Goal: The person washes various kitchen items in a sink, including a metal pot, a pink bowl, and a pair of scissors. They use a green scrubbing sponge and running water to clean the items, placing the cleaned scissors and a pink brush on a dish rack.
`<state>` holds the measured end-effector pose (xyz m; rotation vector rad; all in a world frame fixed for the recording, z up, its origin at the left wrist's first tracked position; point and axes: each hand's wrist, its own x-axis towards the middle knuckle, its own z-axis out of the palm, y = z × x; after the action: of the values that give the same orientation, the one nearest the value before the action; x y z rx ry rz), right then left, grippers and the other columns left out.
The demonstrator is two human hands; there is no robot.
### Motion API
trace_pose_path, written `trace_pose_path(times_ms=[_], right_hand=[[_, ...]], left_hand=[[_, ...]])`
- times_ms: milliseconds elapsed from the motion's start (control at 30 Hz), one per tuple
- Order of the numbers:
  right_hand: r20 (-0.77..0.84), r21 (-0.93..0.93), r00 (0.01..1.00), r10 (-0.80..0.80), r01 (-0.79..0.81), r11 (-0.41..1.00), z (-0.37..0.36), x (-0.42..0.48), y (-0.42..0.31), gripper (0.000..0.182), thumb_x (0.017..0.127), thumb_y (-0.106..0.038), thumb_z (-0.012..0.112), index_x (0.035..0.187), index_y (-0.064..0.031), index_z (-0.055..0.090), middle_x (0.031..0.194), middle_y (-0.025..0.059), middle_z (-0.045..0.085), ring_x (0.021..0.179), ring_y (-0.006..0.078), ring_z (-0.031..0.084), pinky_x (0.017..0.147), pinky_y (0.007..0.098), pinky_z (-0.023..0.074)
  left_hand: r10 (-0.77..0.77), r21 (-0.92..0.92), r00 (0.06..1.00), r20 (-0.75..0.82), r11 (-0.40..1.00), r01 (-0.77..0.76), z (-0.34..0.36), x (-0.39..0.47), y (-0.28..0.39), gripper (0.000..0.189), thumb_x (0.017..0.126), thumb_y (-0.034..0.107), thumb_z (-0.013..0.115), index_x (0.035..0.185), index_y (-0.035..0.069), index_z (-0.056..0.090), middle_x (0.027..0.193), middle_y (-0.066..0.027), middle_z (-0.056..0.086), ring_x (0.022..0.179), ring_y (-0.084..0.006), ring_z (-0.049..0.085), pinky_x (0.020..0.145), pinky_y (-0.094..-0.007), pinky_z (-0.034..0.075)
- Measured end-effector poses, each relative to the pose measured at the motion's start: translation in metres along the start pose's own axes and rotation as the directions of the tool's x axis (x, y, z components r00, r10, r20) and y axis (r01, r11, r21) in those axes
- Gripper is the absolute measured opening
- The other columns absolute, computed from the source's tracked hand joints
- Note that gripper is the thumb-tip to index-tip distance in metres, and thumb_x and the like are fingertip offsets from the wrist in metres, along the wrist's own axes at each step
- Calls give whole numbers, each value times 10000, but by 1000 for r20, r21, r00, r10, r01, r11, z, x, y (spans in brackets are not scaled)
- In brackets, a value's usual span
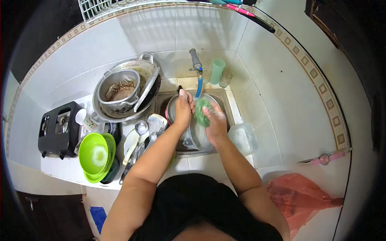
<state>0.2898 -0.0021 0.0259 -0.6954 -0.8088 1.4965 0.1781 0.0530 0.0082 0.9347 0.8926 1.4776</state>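
My right hand (217, 122) is closed around a green mesh scrubber (202, 112) above the sink. Close by on the left is my left hand (183, 109), thumb up and fingers curled; whether it grips anything is unclear. Below both hands, a round metal pan or lid (200, 137) lies in the steel sink (227, 108). Another round metal vessel (171, 110) with a reddish side is partly hidden behind my left hand. The blue hose end (199, 87) of the tap (196, 60) points down over the sink.
Left of the sink stand stacked sooty pots (119, 87), utensils (141, 128), soapy green bowls (93, 153) and a black gas stove (58, 129). A clear plastic container (243, 138) sits at the sink's right edge. Behind it are a green cup (217, 71) and a glass (225, 79).
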Motion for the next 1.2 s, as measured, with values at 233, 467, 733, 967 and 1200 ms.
trace_pose_path(times_ms=[233,467,733,967,1200], right_hand=[[257,-793,786,-563,504,343,22,40,-16,252,896,-124,569,1115,0,578,1082,153,612,947,217,593,814,336,466],[250,-710,661,-708,622,330,30,33,-13,258,872,-161,606,1088,-26,567,1028,169,593,992,327,564,884,390,425],[109,-705,842,-528,440,556,28,44,-6,327,870,-33,510,1197,-25,527,1186,230,526,1094,369,511,933,394,403],[289,-776,855,-431,473,418,16,-4,22,383,919,-64,487,1295,0,458,1260,208,524,1215,303,475,1020,372,339],[357,-794,926,-119,369,483,-21,-58,26,385,903,-172,564,1221,-25,404,1064,183,579,1064,322,549,934,391,411]], left_hand=[[89,22,979,186,995,-95,28,-22,-7,762,928,660,153,1218,37,484,1064,-83,577,988,-165,542,871,-317,432],[187,-111,961,206,980,-166,27,4,-33,684,951,604,238,1475,175,145,829,-28,526,628,-106,479,549,-251,417],[-318,-265,908,273,882,389,26,-12,3,803,818,795,175,1476,335,174,1222,-71,487,1082,-217,486,974,-369,380],[-58,-101,997,55,993,63,10,13,16,641,930,577,400,1367,109,430,808,-16,498,701,-126,490,636,-266,432],[-74,-183,996,-39,981,66,3,11,43,435,934,447,495,660,118,414,537,13,389,449,-89,330,436,-252,279]])
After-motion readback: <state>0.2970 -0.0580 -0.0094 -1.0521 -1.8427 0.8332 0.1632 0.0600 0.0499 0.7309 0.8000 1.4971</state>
